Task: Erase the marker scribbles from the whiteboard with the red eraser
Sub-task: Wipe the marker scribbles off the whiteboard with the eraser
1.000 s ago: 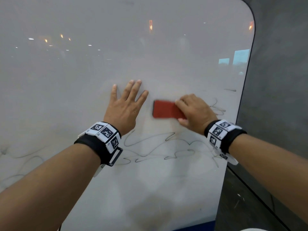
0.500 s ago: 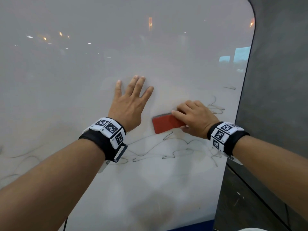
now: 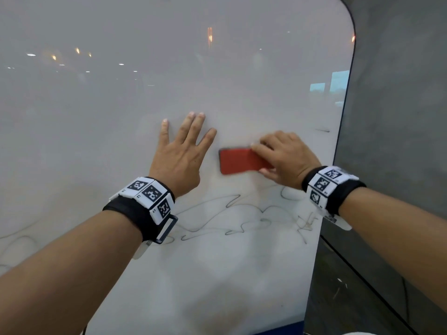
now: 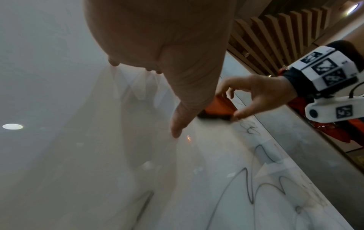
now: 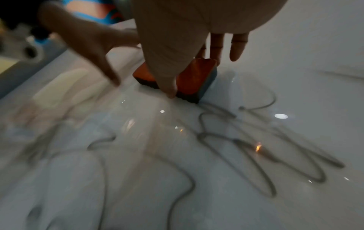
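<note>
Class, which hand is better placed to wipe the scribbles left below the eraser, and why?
Right. The right hand already grips the red eraser just above the scribbles; the left hand lies flat on the whiteboard.

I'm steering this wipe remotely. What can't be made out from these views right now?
- Scribbles under the left forearm: hidden in the head view; their lower-left run is cut off by the frame edge.
- Red eraser: its right end is covered by the right hand; the wiping face is pressed to the whiteboard, unseen.
- Right wrist view: motion blur smears the lines.
- Left hand: its palm fills the left wrist view.
</note>
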A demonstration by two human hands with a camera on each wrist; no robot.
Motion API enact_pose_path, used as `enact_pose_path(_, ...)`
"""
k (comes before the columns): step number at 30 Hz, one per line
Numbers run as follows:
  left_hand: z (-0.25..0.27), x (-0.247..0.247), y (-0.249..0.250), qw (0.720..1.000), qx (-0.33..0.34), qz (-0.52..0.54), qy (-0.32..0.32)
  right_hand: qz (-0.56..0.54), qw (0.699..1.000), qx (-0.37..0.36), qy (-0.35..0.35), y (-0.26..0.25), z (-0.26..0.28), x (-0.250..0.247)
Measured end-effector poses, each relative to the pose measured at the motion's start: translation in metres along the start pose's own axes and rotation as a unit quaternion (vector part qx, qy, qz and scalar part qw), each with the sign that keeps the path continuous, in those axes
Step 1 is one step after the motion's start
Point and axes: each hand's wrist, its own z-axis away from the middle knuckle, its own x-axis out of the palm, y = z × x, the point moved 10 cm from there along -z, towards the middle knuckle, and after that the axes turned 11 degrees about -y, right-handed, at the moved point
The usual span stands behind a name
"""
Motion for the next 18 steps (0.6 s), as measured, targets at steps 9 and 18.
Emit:
enact_pose_path(9,-0.003,-0.002,0.007,1.0,0.0,0.001,0.016,0.012,0.999,-0.038,-0.029,-0.01,0.016,0.019)
enact_pose_path(18,-0.007,-0.001,0.012,1.0,-0.004,0.004,0.01,-0.049,0.992,0.111,0.028,0.051,0.005,-0.018)
